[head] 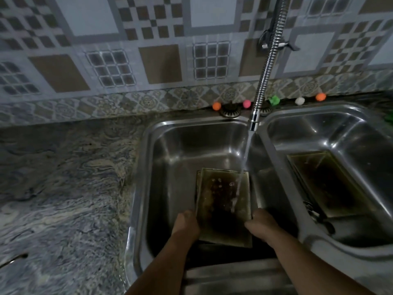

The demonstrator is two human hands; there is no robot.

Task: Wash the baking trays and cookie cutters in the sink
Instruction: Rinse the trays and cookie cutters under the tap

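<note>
Rinsing a stained rectangular metal baking tray (223, 206) under running tap water (244, 162) in the left steel sink basin (170, 167).
I've got my left hand (185, 225) and right hand (262, 223) gripping its long edges; second dark tray (327, 184) sits in the right basin. Risk, I judge: wet edges slip, tray drops, water splashes out.

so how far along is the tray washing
Nothing looks finished. In hand: both hands, left and right, hold one stained baking tray under the running faucet in the left basin. Left: a second dark tray waits in the right basin; no cookie cutters are clearly visible.
</note>
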